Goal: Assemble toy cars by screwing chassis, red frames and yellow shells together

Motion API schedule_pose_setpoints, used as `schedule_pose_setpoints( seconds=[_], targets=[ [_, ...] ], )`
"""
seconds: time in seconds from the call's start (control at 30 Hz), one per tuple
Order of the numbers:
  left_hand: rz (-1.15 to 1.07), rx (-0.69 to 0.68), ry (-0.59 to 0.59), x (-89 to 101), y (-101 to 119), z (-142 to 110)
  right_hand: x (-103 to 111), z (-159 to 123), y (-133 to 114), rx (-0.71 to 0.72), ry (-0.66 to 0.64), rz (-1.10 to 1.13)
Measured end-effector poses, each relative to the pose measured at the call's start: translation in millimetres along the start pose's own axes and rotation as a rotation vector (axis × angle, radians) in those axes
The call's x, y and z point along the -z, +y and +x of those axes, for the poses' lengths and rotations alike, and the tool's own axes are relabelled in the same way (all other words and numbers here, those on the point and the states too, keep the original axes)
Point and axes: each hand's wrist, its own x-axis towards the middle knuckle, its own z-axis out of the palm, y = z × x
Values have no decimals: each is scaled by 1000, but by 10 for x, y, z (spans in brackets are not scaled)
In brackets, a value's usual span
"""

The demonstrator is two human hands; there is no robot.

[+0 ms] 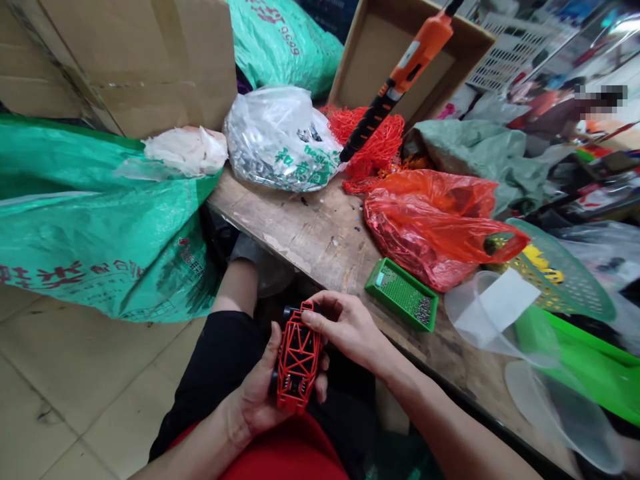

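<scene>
Two grips: L hand clamped round, R hand pinching end of, red openwork frame.

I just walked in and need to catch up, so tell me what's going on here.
The person's left hand holds a red frame with black parts, while the right hand pinches its far end. An orange-and-black power screwdriver is above the bench, in neither hand. A green tray of small pieces sits near a red plastic bag.

Bright glare sits above the white basket; right of it, the background blurs and stretches.
</scene>
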Motion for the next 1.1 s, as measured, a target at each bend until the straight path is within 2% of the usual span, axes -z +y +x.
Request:
schedule_pose_setpoints(
  seconds=[0.13, 0.3, 0.43, 0.77, 0.93, 1.0, 1.1],
  targets=[
    [-7, -5, 29, -1, -11, 4, -6, 18, -20, 3, -65, 21],
    [-14, 8, 55, 9, -32, 40, -20, 33, -33, -11, -85, -97],
    [25, 10, 39, 19, -48, 37, -7, 57, -30, -23, -101, -23],
    [45, -4, 83, 2, -33, 23, -9, 44, -12, 5, -71, 32],
    [73, -22, 107, 62, -57, 9, -41, 21, -35, -5, -75, 12],
    [101, -17, 121, 115, -47, -9, -31, -15, -91, 43, -58, -85],
    [169, 131, 85, 181, 50, -12, 103, -51, -192, 215, 4, -301]
  ],
)
